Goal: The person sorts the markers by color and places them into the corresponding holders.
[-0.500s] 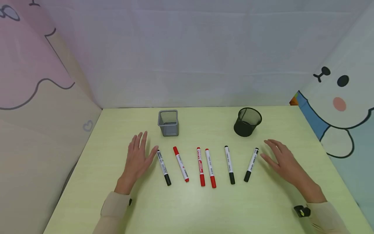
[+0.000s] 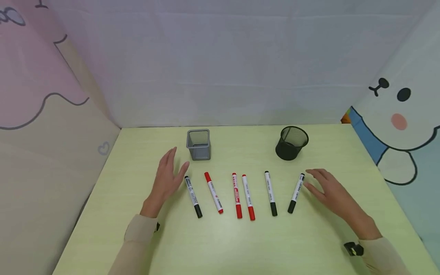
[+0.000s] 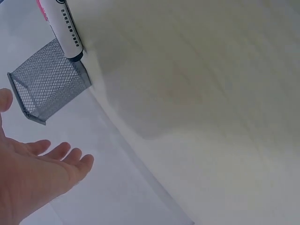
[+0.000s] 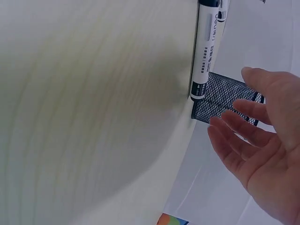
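My left hand (image 2: 166,181), fingers spread and holding nothing, hovers near the cap-down black marker (image 2: 193,196) at the row's left end. Behind that marker stands a grey square mesh pen holder (image 2: 199,147). On the right, my right hand (image 2: 331,193) is empty too, its loosely bent fingers just right of another black marker (image 2: 296,193). A round black mesh pen holder (image 2: 291,144) stands behind it. In the right wrist view, the near marker (image 4: 204,51) overlaps the black holder (image 4: 220,96). The left wrist view shows the grey holder (image 3: 49,79) beyond the hand's fingertips.
Between the hands lie a red marker (image 2: 214,193) with its cap away from me, two more red markers (image 2: 236,195) (image 2: 248,196) side by side, and a black marker (image 2: 270,193). A pale curtain (image 2: 220,68) hangs behind the light yellow table (image 2: 220,244).
My left hand has moved forward and slightly right, towards the grey holder. My right hand has shifted a little left, closer to the rightmost marker. The markers and holders stay in place.
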